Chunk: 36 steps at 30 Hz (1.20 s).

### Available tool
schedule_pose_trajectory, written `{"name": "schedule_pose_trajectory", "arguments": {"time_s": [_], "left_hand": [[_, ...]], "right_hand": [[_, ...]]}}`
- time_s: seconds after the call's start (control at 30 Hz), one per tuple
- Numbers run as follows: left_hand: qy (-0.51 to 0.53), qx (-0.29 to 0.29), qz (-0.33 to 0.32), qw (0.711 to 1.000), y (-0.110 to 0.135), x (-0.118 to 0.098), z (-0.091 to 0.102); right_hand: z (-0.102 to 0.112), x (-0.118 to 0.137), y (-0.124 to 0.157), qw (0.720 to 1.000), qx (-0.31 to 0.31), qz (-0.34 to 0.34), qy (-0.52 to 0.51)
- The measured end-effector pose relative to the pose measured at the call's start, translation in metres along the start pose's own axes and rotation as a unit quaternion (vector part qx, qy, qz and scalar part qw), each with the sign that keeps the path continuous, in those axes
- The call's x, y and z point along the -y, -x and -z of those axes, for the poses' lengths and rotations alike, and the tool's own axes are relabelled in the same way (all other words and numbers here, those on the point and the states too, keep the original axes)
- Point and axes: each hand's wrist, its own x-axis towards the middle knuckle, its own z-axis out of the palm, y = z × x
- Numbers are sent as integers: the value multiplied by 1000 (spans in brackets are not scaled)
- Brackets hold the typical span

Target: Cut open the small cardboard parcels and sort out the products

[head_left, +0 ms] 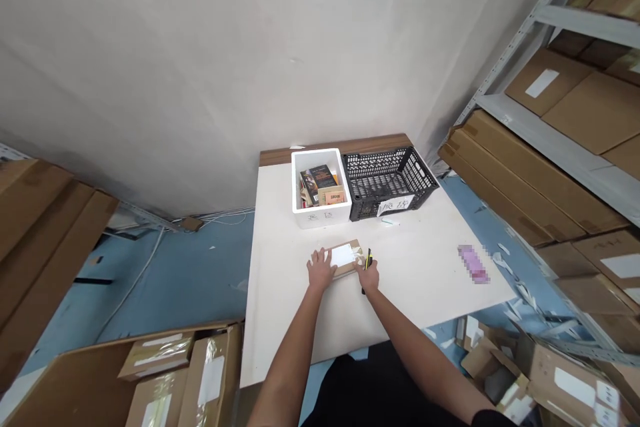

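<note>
A small flat cardboard box (356, 248) with a white label and clear tape lies on the white table (280, 293). My left hand (321, 271) rests on the box's left end with its fingers spread. My right hand (369, 276) is closed round a black and yellow box cutter (369, 256) at the box's right end, its thumb near the taped edge. Just beyond the box stands a white foam box (323, 217) holding several books or small packets. Beside it sits a black plastic crate (367, 208) with a handwritten paper label.
A blurred-out pink item (473, 263) lies on the table's right side. At lower left, a large open carton (75, 373) holds taped parcels. Shelves with cardboard boxes (550, 83) rise on the right. Opened cartons (555, 373) and paper scraps lie on the floor at lower right.
</note>
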Motion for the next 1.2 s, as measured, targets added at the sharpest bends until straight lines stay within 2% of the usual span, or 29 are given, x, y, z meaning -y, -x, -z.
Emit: {"name": "schedule_pose_trajectory", "arguments": {"time_s": [0.1, 0.2, 0.27, 0.33, 0.4, 0.47, 0.53, 0.6, 0.67, 0.77, 0.83, 0.9, 0.97, 1.03, 1.1, 1.2], "left_hand": [[2, -12, 56, 998, 18, -10, -11], [51, 59, 22, 997, 30, -22, -17], [63, 65, 4, 996, 30, -31, -15], [53, 43, -22, 997, 23, -37, -10], [30, 33, -89, 995, 10, -40, -6], [-2, 49, -160, 986, -4, -39, -7], [-23, 69, -176, 982, -14, -37, -13], [-25, 66, -136, 988, -17, -38, -20], [-18, 38, -69, 997, -12, -47, -26], [-6, -13, 29, 999, 1, -78, -31], [7, -38, 46, 998, 9, -101, -32], [19, -50, 52, 997, 13, -120, -37], [29, -66, 53, 996, 14, -130, -46], [41, -82, 46, 995, 14, -133, -57], [55, -90, 45, 993, 14, -134, -67], [58, -88, 64, 992, 14, -139, -76]], "right_hand": [[5, 29, -31, 999, -4, 1, 33], [25, 57, -59, 997, 12, 40, 64], [42, 62, -69, 995, 11, 72, 75], [55, 50, -69, 993, -3, 80, 82], [58, 22, -61, 993, -5, 76, 90], [51, -16, -50, 992, 26, 88, 91], [38, -48, -43, 989, 73, 95, 87], [30, -63, -44, 989, 99, 93, 60], [37, -56, -54, 991, 94, 86, 43], [71, -21, -78, 992, 43, 75, 92], [100, -1, -97, 993, -4, 82, 84], [125, 2, -112, 996, -15, 74, 46], [143, -14, -119, 996, 36, 82, 5], [153, -40, -116, 988, 116, 95, -24], [156, -67, -108, 978, 178, 102, -33], [152, -91, -97, 971, 214, 103, -26]]}}
